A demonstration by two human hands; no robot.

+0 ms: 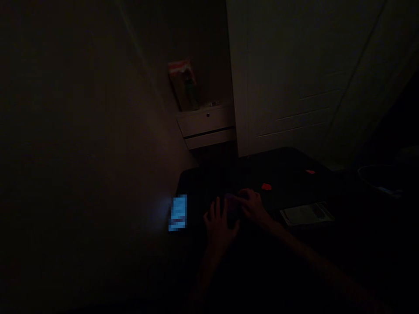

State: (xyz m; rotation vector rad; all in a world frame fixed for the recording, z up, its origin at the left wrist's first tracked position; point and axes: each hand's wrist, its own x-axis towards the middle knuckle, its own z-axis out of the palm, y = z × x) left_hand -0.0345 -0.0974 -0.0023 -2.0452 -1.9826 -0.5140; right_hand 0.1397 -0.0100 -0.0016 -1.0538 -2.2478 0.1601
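The room is very dark. My left hand (220, 224) is over the dark table with its fingers spread, nothing visibly held in it. Just right of it, my right hand (251, 204) has bent fingers closed at the edge of a dim purplish object (231, 201). That object lies between the two hands, and its kind is too dark to make out. A small red piece (266, 186) rests on the table beyond my right hand. Farther right lies another reddish piece (310, 172).
A glowing phone-like screen (178, 213), pixelated, is at the table's left edge. A flat, pale-topped item (307, 214) lies right of my right forearm. Behind the dark table (284, 159) stand a drawer unit (209, 126) with a box (183, 85) on top, and a pale panelled door (288, 78).
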